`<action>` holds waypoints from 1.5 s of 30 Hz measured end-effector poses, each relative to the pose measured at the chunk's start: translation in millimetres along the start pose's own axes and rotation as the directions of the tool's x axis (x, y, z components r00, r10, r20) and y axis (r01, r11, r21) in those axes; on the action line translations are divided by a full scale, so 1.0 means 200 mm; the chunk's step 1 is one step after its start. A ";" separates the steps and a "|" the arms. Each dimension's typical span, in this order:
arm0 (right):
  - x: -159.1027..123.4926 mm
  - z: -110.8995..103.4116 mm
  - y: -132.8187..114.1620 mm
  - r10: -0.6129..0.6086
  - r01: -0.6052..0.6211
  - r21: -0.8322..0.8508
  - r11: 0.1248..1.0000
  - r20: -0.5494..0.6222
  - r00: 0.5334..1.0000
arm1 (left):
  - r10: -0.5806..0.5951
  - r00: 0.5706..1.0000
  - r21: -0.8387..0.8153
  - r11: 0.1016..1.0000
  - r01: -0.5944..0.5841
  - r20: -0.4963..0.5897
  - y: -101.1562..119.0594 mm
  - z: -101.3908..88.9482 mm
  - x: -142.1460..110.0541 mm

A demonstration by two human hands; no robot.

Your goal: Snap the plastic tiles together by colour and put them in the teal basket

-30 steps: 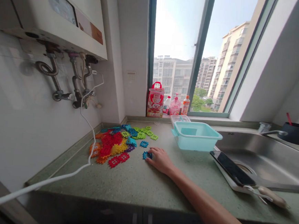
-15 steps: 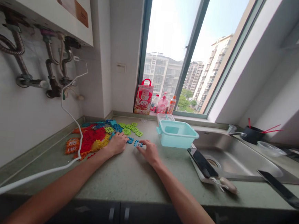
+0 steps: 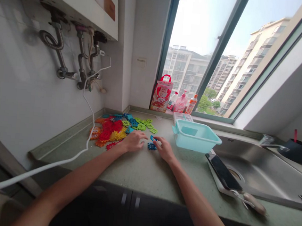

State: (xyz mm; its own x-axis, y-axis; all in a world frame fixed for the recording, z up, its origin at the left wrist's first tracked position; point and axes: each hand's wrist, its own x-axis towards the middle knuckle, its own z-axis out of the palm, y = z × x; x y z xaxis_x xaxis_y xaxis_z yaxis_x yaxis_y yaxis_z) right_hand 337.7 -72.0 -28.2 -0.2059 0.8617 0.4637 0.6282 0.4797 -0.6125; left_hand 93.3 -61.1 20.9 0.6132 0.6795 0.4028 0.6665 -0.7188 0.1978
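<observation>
My right hand [image 3: 165, 149] pinches a blue interlocking toy piece [image 3: 152, 138] between thumb and fingers, just above the counter. Right below it, a second, darker blue interlocking piece [image 3: 152, 146] lies by the thumb; whether the two touch I cannot tell. To the left, my left hand [image 3: 135, 141] hovers with fingers and thumb apart and nothing seen between them. Beyond it is a pile of similar pieces: red pieces [image 3: 110, 129], yellow pieces [image 3: 119, 135], orange pieces [image 3: 95, 133] and green pieces [image 3: 141, 126]. My left forearm hides part of the pile's near side.
A light-blue plastic bin [image 3: 197, 144] stands right of my hands, beside the steel sink [image 3: 261, 170]. A black phone [image 3: 223, 171] lies at the sink's edge. The white cable [image 3: 88, 136] crosses the counter's left side. Bottles [image 3: 180, 103] and a red-handled bag [image 3: 161, 96] line the windowsill.
The view has swung left. My left hand has left the pile's edge and come nearer my right hand. The right hand's blue piece is now raised, with another blue piece below it.
</observation>
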 end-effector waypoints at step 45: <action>0.03 -0.01 -0.02 -0.108 0.132 0.067 0.989 -0.281 0.954 | 0.191 0.981 0.029 0.981 -0.192 0.025 -0.21 -0.02 0.06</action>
State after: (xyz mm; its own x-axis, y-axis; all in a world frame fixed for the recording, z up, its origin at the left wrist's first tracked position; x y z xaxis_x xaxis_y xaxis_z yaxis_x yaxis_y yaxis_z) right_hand 335.5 -69.9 -22.2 -0.0537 0.7238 0.6879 0.5441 0.5989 -0.5876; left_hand 71.2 -23.9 21.8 0.7399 0.5331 0.4103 0.5484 -0.8312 0.0911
